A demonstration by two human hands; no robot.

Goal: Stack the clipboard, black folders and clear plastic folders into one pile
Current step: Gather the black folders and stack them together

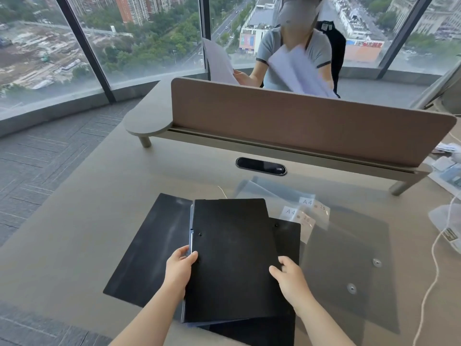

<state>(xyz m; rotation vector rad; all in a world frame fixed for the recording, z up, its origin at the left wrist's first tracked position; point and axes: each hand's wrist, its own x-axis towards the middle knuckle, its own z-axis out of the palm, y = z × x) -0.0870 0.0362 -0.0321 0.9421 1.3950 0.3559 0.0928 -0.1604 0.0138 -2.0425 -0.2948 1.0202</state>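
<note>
A black folder (232, 253) is in the middle of the desk, held by both hands. My left hand (180, 267) grips its left edge, thumb on top. My right hand (290, 277) holds its right edge. Under it lies a second black folder (288, 236), skewed to the right. A flat black board (149, 248), possibly the clipboard, lies to the left, partly under the held folder. Two clear plastic folders (349, 258) with snap buttons and A4 labels lie overlapping on the right.
A brown divider screen (299, 126) on a raised shelf crosses the desk behind. A cable port (261, 166) sits in the desk. White cord and plastic packaging (446, 221) lie at the right edge. A person with papers sits beyond the screen.
</note>
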